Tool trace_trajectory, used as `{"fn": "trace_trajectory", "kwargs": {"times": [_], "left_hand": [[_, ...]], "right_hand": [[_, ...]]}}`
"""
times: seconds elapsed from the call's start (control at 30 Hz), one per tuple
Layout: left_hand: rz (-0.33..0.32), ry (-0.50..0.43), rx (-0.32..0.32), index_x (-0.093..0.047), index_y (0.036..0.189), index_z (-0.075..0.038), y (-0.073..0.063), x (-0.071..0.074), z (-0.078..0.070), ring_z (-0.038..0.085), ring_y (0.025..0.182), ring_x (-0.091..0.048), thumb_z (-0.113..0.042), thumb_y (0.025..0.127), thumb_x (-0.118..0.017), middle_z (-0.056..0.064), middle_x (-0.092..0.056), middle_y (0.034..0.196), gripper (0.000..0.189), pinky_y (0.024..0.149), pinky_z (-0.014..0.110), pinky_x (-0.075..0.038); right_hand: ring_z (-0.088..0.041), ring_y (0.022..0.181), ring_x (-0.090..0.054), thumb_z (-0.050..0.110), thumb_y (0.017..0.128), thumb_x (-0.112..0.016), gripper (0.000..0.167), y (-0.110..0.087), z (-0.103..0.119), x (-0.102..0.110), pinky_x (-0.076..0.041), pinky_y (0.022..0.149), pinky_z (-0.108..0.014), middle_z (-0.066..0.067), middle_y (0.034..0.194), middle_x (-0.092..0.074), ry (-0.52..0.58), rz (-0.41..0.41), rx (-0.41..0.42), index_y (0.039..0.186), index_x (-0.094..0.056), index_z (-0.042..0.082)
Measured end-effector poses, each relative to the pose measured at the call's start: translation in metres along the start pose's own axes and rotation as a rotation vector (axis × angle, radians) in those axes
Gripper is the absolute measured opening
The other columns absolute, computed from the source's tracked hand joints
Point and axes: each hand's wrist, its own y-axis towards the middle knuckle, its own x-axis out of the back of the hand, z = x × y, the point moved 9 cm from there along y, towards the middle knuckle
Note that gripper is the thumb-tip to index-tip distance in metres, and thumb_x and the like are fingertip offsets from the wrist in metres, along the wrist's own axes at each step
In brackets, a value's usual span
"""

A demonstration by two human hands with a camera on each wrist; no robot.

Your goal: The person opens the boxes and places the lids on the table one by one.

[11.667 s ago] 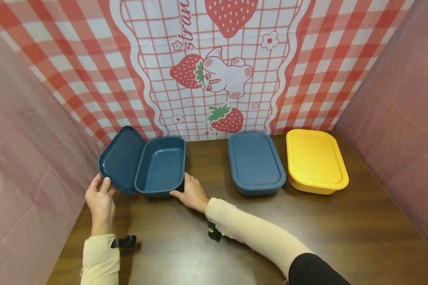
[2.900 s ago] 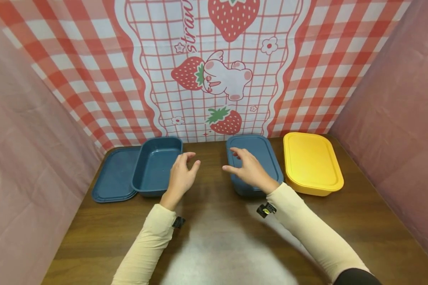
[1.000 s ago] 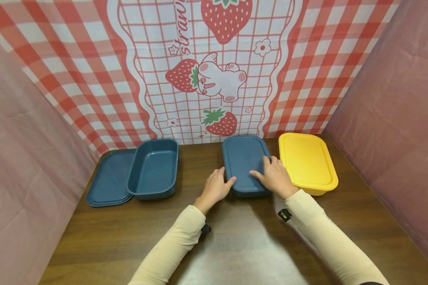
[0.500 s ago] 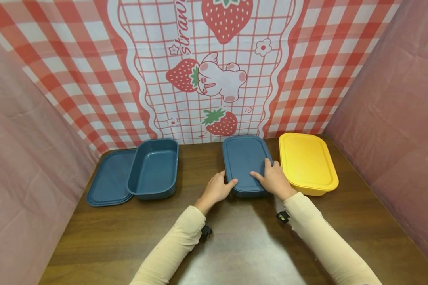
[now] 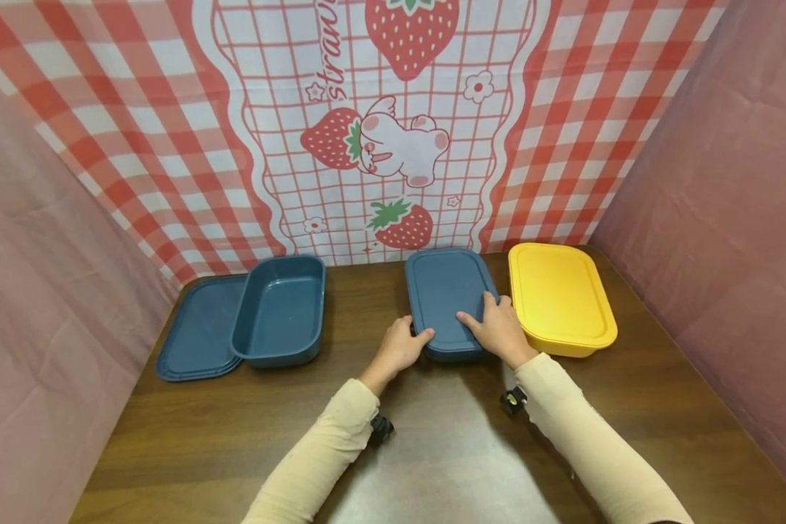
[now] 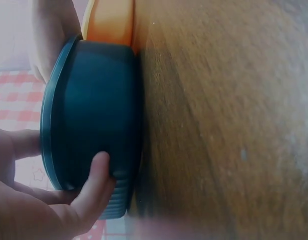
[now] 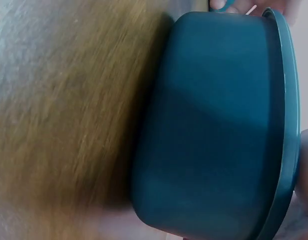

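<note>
A blue food container with its lid on stands right of centre on the table. My left hand grips its near left corner, thumb on the lid's edge. In the left wrist view, the fingers of that hand lie against the container's side wall. My right hand holds the right side, its thumb on the lid and its other fingers over the right edge. From the right wrist, the container's wall and the lid's rim fill much of the view; most of the right hand is out of sight there.
To the left stands an uncovered blue container with nothing inside, overlapping its flat lid. A yellow lidded container is close beside my right hand. A strawberry-print cloth hangs behind the wooden table.
The left lid, earlier tilted in my left hand, now lies flat beside its container. Both hands have moved right onto the covered blue container. Over the last second they have barely moved.
</note>
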Motion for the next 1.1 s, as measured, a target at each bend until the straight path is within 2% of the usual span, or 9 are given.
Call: {"fn": "trace_trajectory", "kwargs": {"times": [0.1, 0.17, 0.37, 0.47, 0.53, 0.6, 0.7, 0.83, 1.1], "left_hand": [[-0.004, -0.036, 0.014, -0.051, 0.132, 0.006, 0.000, 0.000, 0.000, 0.030, 0.091, -0.068, -0.028, 0.096, -0.061, 0.022, -0.059, 0.116, 0.051, 0.083, 0.039, -0.055], [-0.012, -0.050, 0.022, -0.052, 0.131, 0.006, -0.001, 0.001, 0.000, 0.027, 0.082, -0.067, -0.027, 0.095, -0.062, 0.021, -0.059, 0.111, 0.049, 0.079, 0.036, -0.055], [-0.049, -0.038, 0.014, -0.048, 0.136, 0.009, -0.001, 0.005, 0.000, 0.034, 0.114, -0.058, -0.026, 0.094, -0.061, 0.025, -0.058, 0.123, 0.056, 0.100, 0.045, -0.047], [-0.054, -0.035, 0.012, -0.048, 0.137, 0.009, -0.001, 0.007, -0.001, 0.035, 0.120, -0.055, -0.026, 0.094, -0.062, 0.026, -0.057, 0.126, 0.057, 0.103, 0.046, -0.046], [-0.050, -0.053, 0.022, -0.048, 0.137, 0.008, -0.001, 0.007, 0.000, 0.034, 0.112, -0.062, -0.025, 0.094, -0.062, 0.026, -0.057, 0.125, 0.056, 0.097, 0.044, -0.050], [-0.048, -0.076, 0.031, -0.051, 0.134, 0.007, -0.001, 0.008, 0.002, 0.029, 0.095, -0.068, -0.023, 0.094, -0.063, 0.025, -0.058, 0.120, 0.052, 0.084, 0.038, -0.056], [-0.041, -0.107, 0.040, -0.052, 0.132, 0.006, 0.000, 0.008, 0.005, 0.021, 0.072, -0.069, -0.022, 0.094, -0.063, 0.023, -0.059, 0.114, 0.048, 0.067, 0.026, -0.055], [-0.043, -0.103, 0.032, -0.051, 0.132, 0.007, 0.001, 0.010, 0.005, 0.015, 0.067, -0.067, -0.021, 0.094, -0.062, 0.023, -0.060, 0.113, 0.049, 0.064, 0.022, -0.052], [-0.012, -0.101, 0.047, -0.042, 0.141, 0.007, -0.002, 0.015, 0.009, 0.023, 0.077, -0.071, -0.022, 0.095, -0.060, 0.027, -0.054, 0.130, 0.058, 0.072, 0.029, -0.056]], "right_hand": [[-0.053, 0.113, -0.050, 0.043, 0.094, -0.060, 0.079, 0.001, -0.001, 0.000, -0.044, 0.096, -0.061, -0.044, 0.129, -0.041, 0.021, 0.002, -0.012, 0.141, -0.035, -0.015], [-0.052, 0.114, -0.050, 0.042, 0.094, -0.060, 0.078, 0.001, -0.002, -0.001, -0.044, 0.097, -0.060, -0.043, 0.130, -0.041, 0.035, 0.009, -0.020, 0.142, -0.034, -0.014], [-0.053, 0.120, -0.047, 0.039, 0.095, -0.060, 0.075, 0.000, -0.004, -0.001, -0.041, 0.102, -0.060, -0.041, 0.135, -0.039, 0.083, 0.014, -0.058, 0.143, -0.034, -0.012], [-0.052, 0.122, -0.046, 0.038, 0.095, -0.060, 0.074, 0.000, -0.005, 0.000, -0.040, 0.104, -0.059, -0.040, 0.137, -0.038, 0.111, 0.011, -0.071, 0.144, -0.034, -0.011], [-0.051, 0.125, -0.045, 0.037, 0.095, -0.060, 0.074, -0.001, -0.005, 0.000, -0.039, 0.105, -0.059, -0.039, 0.139, -0.037, 0.134, 0.009, -0.075, 0.145, -0.033, -0.010], [-0.050, 0.126, -0.044, 0.036, 0.095, -0.060, 0.074, -0.002, -0.005, 0.001, -0.038, 0.107, -0.059, -0.038, 0.140, -0.037, 0.158, 0.007, -0.079, 0.146, -0.031, -0.010], [-0.049, 0.128, -0.043, 0.034, 0.095, -0.060, 0.075, -0.003, -0.005, 0.002, -0.037, 0.108, -0.058, -0.037, 0.141, -0.037, 0.180, 0.005, -0.084, 0.148, -0.028, -0.009], [-0.049, 0.129, -0.042, 0.030, 0.096, -0.059, 0.072, -0.004, -0.005, 0.004, -0.036, 0.109, -0.058, -0.037, 0.142, -0.036, 0.195, 0.002, -0.079, 0.148, -0.028, -0.008], [-0.048, 0.130, -0.042, 0.025, 0.096, -0.060, 0.066, -0.006, -0.001, 0.003, -0.035, 0.109, -0.058, -0.035, 0.142, -0.038, 0.227, -0.005, -0.064, 0.147, -0.032, -0.006]]}}
